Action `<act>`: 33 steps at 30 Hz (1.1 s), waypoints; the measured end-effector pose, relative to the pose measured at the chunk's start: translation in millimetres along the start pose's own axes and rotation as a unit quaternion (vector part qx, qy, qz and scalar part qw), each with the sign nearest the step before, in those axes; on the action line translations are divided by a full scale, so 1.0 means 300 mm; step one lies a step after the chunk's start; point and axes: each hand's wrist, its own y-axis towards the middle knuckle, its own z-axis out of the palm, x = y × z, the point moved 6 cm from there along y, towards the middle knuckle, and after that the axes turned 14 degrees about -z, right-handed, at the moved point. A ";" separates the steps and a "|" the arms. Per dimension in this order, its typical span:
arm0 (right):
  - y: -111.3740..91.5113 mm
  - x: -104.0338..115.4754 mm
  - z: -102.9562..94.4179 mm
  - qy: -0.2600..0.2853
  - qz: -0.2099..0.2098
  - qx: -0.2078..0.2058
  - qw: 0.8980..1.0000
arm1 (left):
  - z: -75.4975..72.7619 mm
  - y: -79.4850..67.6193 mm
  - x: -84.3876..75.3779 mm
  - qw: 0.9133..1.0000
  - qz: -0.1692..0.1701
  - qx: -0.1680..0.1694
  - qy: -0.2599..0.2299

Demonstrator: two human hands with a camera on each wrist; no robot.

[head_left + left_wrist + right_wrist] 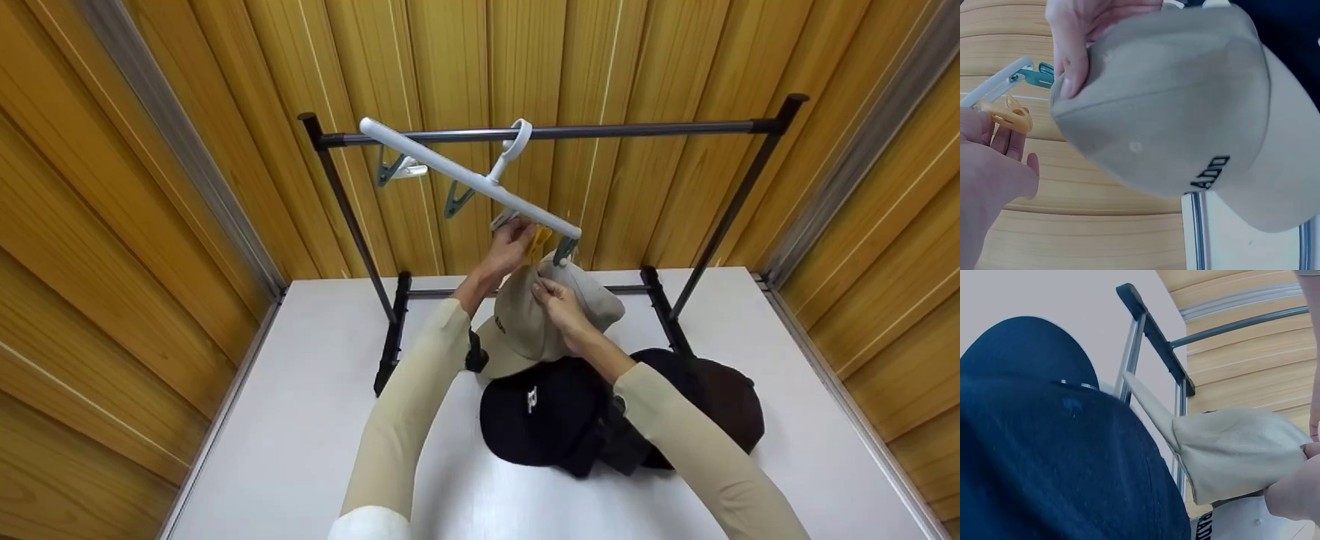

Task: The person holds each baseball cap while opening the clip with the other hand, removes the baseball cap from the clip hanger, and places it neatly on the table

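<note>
Left hand (507, 253) pinching a yellow clip (1018, 119) below the tilted hanger (469, 178), presumably to work it; right hand (566, 309), just beside, pinching the beige cap (514, 304) opposite its brim, apparently to bring that edge clipward.

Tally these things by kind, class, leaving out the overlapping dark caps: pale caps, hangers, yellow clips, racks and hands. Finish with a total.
Pale caps: 2 (held cap, cap behind it)
Hangers: 1 (white hanger)
Yellow clips: 1 (yellow clip)
Racks: 1 (dark rack)
Hands: 2 (left hand, right hand)
Total: 7
</note>
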 end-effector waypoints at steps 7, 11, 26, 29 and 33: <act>-0.014 -0.001 -0.018 0.106 0.030 -0.025 0.994 | -0.038 -0.048 0.042 0.992 -0.009 -0.026 0.127; -0.024 0.008 -0.028 0.138 0.035 -0.025 0.990 | -0.090 -0.127 0.080 0.942 -0.032 -0.108 0.317; -0.099 0.069 -0.007 0.259 0.071 -0.028 0.963 | -0.347 -0.534 0.305 0.795 0.041 -0.197 0.572; -0.113 0.098 0.000 0.265 0.070 -0.012 0.961 | -0.375 -0.602 0.329 0.792 0.044 -0.209 0.571; -0.135 0.127 0.008 0.263 0.071 -0.002 0.962 | -0.385 -0.668 0.343 0.809 0.051 -0.207 0.547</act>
